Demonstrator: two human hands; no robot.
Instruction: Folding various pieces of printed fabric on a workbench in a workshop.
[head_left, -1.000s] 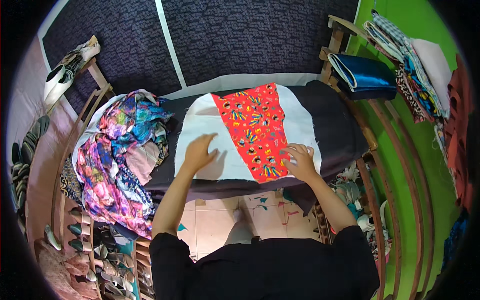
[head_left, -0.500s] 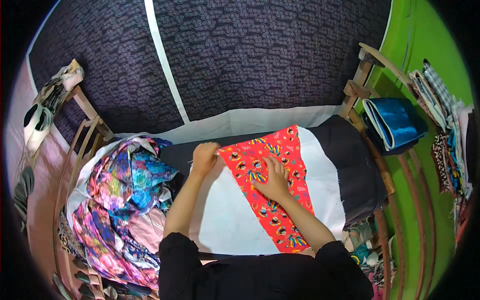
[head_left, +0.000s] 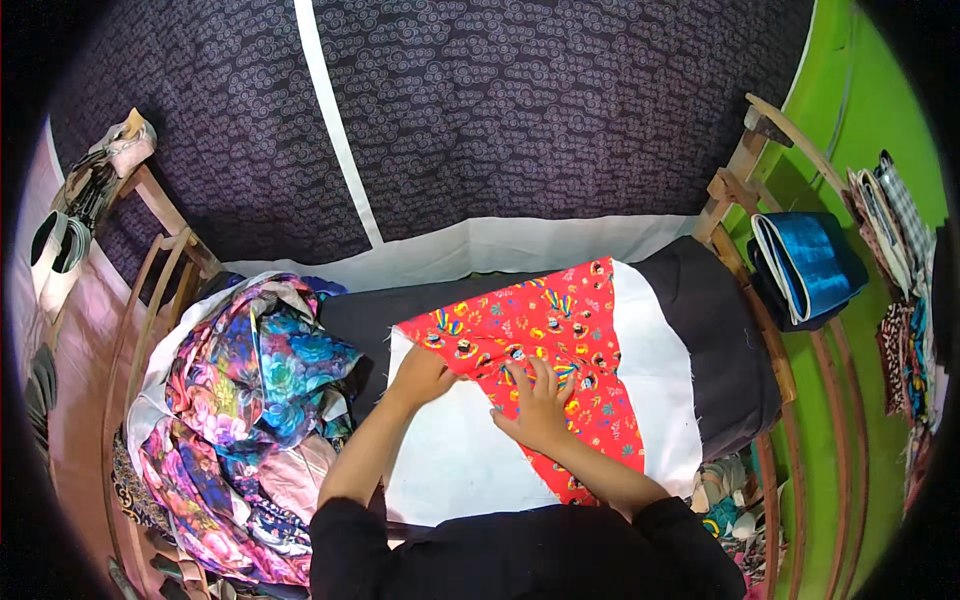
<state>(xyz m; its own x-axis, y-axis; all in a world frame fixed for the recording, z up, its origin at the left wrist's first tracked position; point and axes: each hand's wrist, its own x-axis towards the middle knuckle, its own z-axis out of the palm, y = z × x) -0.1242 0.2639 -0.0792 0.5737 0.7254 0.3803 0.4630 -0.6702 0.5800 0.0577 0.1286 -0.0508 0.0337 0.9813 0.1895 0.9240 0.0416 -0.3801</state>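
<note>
Red cloth under right hand with fingers apart, left hand with grip unclear, blue fabric on rack

Green wall right; dark patterned panels behind, split by white strip. Wooden frames left and right.

Red cloth: matt, lt creases; white cloth: matt w/ frayed edge; blue cloth: v. glossy; post: matt wood.
</note>
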